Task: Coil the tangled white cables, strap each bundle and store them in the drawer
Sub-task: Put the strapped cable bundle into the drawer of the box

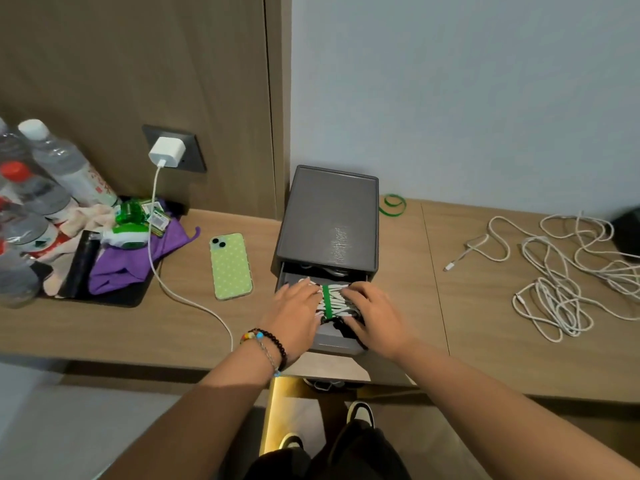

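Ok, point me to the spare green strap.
In the head view the green strap lies looped on the wooden counter against the wall, just right of the grey drawer box, left of the tangled white cables.

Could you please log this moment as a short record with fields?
left hand: fingers lie on the bundle's left end
right hand: fingers lie on its right end
coiled bundle: white, green strap round it, over the open drawer
loose cables: tangled on the desk, right
spare green strap: behind the drawer box
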Available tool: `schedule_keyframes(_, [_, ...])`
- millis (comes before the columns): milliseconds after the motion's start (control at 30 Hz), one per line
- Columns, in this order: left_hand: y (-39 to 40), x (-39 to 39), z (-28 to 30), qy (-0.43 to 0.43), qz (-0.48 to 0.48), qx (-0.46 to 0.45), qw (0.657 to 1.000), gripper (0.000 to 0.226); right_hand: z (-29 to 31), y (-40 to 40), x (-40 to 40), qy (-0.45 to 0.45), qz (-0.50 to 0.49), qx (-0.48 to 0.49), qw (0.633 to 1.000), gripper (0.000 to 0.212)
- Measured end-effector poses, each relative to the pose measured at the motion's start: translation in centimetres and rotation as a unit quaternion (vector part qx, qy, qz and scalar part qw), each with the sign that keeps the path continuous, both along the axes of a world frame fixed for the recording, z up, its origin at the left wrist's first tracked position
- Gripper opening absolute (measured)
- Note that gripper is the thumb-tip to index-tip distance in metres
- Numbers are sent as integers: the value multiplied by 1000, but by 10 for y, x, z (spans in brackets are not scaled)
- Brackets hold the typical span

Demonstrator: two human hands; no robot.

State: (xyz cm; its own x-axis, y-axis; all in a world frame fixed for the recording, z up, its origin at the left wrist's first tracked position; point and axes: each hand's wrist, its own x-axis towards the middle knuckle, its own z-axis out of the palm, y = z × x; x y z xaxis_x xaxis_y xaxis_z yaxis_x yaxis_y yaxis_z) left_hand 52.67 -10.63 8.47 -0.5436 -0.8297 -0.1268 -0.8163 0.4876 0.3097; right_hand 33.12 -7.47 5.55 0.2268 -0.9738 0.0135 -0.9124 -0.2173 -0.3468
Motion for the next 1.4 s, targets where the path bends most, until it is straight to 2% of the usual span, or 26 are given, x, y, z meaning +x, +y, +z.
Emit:
schedule_keyframes(100, [-14, 7, -10, -51, -28, 9, 998, 56, 1, -2, 1, 17, -3, 13, 1000, 49])
schedule_keyframes(200, [-26, 11, -16, -81, -62, -21, 995, 60, -2, -7, 4, 43, 3, -20, 999, 41])
schedule_keyframes(300, [-30, 14, -18, -75, -77, -81, 991, 66, 2, -14, 11, 78, -7, -36, 996, 34])
schedule_keyframes(467, [-35, 22, -13, -23, -91, -145, 985, 54, 7, -34, 20, 115, -47, -50, 991, 28])
schedule_keyframes(567, [-34, 25, -16, -60, -80, -109, 989, 60, 9, -40, 22, 120, -72, -48, 989, 32])
schedule_keyframes(667, [-30, 17, -18, -179, -63, -41, 981, 66, 10, -47, 21, 113, -99, -47, 988, 36])
schedule_keyframes(733, [-29, 11, -17, -222, -54, -14, 974, 66, 10, -52, 21, 118, -109, -55, 985, 38])
schedule_keyframes(867, [-24, 4, -17, -204, -20, 11, 979, 70, 8, -56, 20, 117, -105, -54, 986, 36])
schedule_keyframes(1000, [-16, 12, -26, -111, -14, 38, 993, 86, 6, -40, 18, 9, -86, -51, 995, 17])
schedule_keyframes(1067, [-12, 21, -31, -82, -29, 28, 996, 94, 1, -22, 12, -21, -70, -75, 995, 35])
schedule_keyframes(1200, [-4, 26, -32, -51, -1, 23, 998, 94, -4, 6, -1, 37, -83, -35, 995, 68])
schedule_keyframes(1300, [3, 18, -36, -77, 7, 34, 996, 97, -1, 6, 7, 70, -100, 22, 992, 76])
schedule_keyframes(1400, [6, 11, -40, -96, -6, 24, 995, 101, 3, 4, 9, 116, -89, 82, 986, 74])
